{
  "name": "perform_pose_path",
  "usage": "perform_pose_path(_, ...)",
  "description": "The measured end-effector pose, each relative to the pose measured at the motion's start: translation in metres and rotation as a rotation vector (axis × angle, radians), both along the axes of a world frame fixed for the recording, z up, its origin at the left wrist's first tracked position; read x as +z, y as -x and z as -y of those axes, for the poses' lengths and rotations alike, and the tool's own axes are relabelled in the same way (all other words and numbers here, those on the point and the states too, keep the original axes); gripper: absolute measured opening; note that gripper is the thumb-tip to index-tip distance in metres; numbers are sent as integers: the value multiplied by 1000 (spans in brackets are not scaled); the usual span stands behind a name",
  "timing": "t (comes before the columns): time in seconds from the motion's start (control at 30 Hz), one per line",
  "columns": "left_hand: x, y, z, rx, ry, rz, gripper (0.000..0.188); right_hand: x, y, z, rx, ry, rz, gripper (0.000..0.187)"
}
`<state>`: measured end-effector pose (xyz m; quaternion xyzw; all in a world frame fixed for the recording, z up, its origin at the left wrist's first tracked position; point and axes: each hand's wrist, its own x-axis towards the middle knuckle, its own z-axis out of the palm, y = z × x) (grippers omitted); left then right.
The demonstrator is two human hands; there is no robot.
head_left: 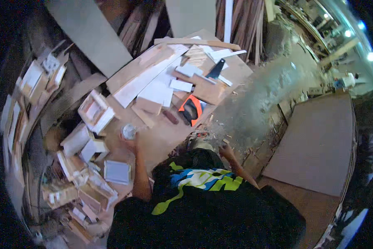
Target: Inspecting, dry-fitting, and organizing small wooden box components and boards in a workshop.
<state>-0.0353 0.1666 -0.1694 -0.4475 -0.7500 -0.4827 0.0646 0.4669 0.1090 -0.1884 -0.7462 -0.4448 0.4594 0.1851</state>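
Note:
My left hand (pixel 131 143) is at the left side of the worktable, closed round a small clear, whitish round container (pixel 128 132), perhaps a glass or jar. My right hand (pixel 225 151) hangs low beside my body, past the table's near edge. Its fingers are small and blurred, and a little tan scrap shows by them; whether they hold it I cannot tell. On the table (pixel 170 137) lie an orange-and-black handsaw (pixel 198 108), a dark reddish-brown stick-like block (pixel 170 116) and a wooden block (pixel 149 105).
White and tan boards (pixel 143 83) cover the far part of the table. Several small wooden boxes (pixel 96 111) crowd its left side. Large panels (pixel 315 141) lean at the right, and wood scraps and dust litter the floor (pixel 252 103).

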Motion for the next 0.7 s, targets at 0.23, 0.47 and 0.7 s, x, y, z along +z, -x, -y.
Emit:
perform_pose_path(0.23,79,-82,-35,-210,-161,449,88,91,78,-87,264,-296,-105,30)
perform_pose_path(0.47,124,-155,-78,-478,-163,364,87,159,149,-141,628,-728,-247,66)
perform_pose_path(0.7,168,-223,-118,-636,-57,540,91,191,133,-189,341,-445,-858,83)
